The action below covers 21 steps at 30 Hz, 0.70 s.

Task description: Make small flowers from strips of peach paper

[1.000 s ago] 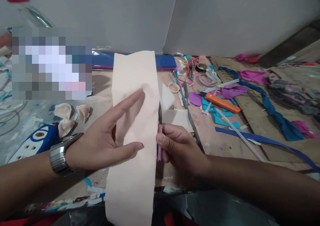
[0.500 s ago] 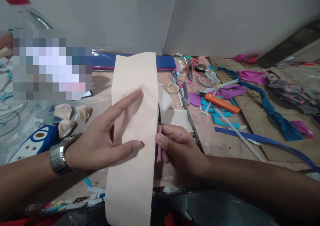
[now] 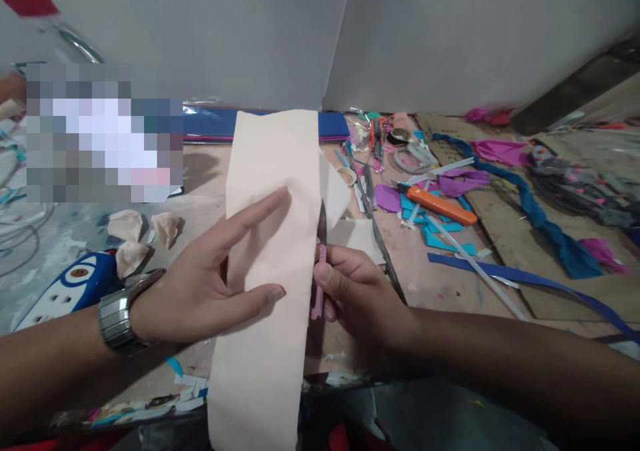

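Observation:
A long cream strip of paper or cloth runs from the table's back over its front edge. My left hand lies on it with thumb and forefinger spread; its other fingers are hidden beneath the strip. Beside the strip's right edge, my right hand is closed round the pink handle of small scissors, whose dark blade points away from me along that edge. A whitish piece shows just right of the strip.
Three cream folded pieces and a blue-and-white power strip are at the left. Rightward lie an orange cutter, tape rolls, coloured scraps and a blue ribbon. A blue packet sits at the back.
The scissors' blade now shows beside the strip's edge, where it was mostly hidden before. The strip's far end has shifted slightly right. My left hand stays spread on it.

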Tool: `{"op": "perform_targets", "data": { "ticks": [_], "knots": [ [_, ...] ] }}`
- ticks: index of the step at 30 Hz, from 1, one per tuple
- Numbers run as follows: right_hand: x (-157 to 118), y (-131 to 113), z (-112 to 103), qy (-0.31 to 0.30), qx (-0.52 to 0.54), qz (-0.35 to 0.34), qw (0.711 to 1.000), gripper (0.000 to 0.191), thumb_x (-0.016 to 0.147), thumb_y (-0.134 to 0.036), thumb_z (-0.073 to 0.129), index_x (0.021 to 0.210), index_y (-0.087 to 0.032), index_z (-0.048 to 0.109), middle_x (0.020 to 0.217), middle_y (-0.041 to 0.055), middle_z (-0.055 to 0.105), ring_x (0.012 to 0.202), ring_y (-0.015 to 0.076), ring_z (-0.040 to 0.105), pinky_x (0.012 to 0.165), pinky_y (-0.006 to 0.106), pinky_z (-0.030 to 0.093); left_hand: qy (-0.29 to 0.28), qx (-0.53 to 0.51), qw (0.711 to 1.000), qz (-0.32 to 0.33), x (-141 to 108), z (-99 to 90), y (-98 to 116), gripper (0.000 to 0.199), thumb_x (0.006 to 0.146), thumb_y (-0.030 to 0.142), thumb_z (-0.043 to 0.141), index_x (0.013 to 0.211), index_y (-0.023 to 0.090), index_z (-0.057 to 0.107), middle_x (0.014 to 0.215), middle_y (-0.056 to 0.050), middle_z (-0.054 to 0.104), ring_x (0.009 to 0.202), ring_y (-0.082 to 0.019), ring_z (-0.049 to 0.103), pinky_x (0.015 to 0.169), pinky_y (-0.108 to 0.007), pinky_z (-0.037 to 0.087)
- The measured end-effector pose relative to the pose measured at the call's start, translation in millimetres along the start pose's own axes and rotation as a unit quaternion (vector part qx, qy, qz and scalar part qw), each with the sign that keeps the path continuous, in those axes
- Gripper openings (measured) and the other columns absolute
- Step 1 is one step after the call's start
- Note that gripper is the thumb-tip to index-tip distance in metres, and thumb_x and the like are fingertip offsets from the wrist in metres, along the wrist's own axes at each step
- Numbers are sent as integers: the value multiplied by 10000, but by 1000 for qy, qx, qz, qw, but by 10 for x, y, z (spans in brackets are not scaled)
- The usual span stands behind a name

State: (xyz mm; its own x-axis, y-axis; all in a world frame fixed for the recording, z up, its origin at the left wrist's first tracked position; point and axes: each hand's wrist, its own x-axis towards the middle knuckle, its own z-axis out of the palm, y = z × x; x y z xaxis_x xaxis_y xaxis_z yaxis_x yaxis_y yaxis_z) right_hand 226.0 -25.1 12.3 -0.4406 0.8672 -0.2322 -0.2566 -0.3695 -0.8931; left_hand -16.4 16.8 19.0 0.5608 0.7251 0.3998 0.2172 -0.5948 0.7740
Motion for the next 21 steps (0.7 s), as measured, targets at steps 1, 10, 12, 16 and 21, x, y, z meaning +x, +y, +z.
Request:
{"op": "perform_targets", "data": {
  "ticks": [1, 10, 12, 16, 21],
  "knots": [
    [2, -1, -6, -3, -4, -1, 1000, 465, 884, -621, 782, 881, -177, 647, 615, -25, 648, 476, 82, 493, 456, 194, 340, -2, -2, 1000, -2, 0, 1, 4, 1025, 803, 327, 883, 1671, 338, 338, 1725, -27, 369, 1591, -356, 346, 1327, -520, 326],
    [13, 16, -34, -16, -6, -10, 1000, 450, 904, -607, 769, 878, -174, 649, 623, -29, 651, 472, 70, 497, 445, 185, 336, -6, -1, 1000, -21, -18, 7, 17, 1015, 820, 322, 870, 1673, 358, 322, 1734, -17, 350, 1606, -351, 315, 1338, -528, 300],
    [7, 9, -24, -10, -8, -9, 1000, 450, 910, -606, 764, 861, -176, 641, 618, -28, 652, 472, 66, 493, 451, 183, 331, -5, -1, 1000, -15, -18, 7, 20, 1019, 815, 322, 874, 1672, 360, 323, 1733, -21, 353, 1607, -343, 317, 1336, -526, 303],
    [-2, -12, -7, -5, -14, -10, 1000, 462, 908, -619, 757, 839, -179, 633, 606, -25, 648, 474, 73, 492, 454, 192, 331, -5, 3, 1000, -19, -13, 3, 15, 1009, 822, 335, 864, 1673, 365, 321, 1736, -8, 346, 1610, -360, 300, 1335, -536, 301],
    [-6, -16, -9, -15, -10, -5, 1000, 456, 901, -606, 772, 845, -175, 638, 622, -26, 654, 475, 72, 505, 455, 189, 342, -7, 2, 1000, -10, -10, 3, 10, 1004, 821, 354, 855, 1671, 365, 320, 1737, 40, 345, 1607, -350, 310, 1337, -483, 309]
  ]
}}
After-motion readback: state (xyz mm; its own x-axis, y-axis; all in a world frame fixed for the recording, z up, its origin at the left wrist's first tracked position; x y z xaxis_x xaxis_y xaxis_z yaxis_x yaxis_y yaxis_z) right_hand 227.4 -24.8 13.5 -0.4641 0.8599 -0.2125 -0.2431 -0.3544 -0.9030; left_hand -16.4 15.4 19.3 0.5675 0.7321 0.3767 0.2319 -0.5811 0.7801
